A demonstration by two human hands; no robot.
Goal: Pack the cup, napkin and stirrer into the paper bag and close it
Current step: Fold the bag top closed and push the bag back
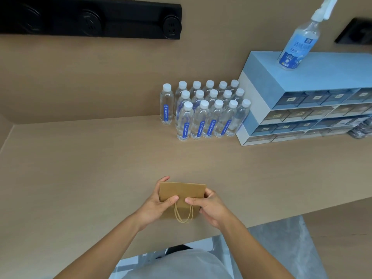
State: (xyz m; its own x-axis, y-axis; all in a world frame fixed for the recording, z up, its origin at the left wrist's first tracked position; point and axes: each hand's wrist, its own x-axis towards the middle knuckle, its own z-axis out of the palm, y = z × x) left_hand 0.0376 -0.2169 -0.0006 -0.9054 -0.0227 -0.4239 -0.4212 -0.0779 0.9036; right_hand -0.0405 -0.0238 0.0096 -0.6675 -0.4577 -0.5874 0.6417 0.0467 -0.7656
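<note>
Fingers [173, 198] of both hands are pinched on the paper bag [182, 193], thumbs on the near face and the rest curled round behind. The left hand [157, 204] grips the bag's left edge and the right hand [209, 208] its right edge, both closed firmly on the paper with nothing else in them. The bag looks flat, or nearly so, standing just above the counter [100, 168] near its front edge, with its twine handles [183, 213] hanging down on the side facing the person.

From where I stand this looks like either the opening of the bag or the folding shut of its top; I cannot tell which, since no cup, napkin or stirrer is in sight and whatever may be inside is hidden. If it is empty, the next move calls for pulling the two faces apart and squaring the base so it stands alone.

Further back on the counter stands a cluster of water bottles [207, 115], beside a blue drawer unit [302, 109] with a spray bottle [298, 45] on top. On the wall above is a black socket strip [90, 19].
</note>
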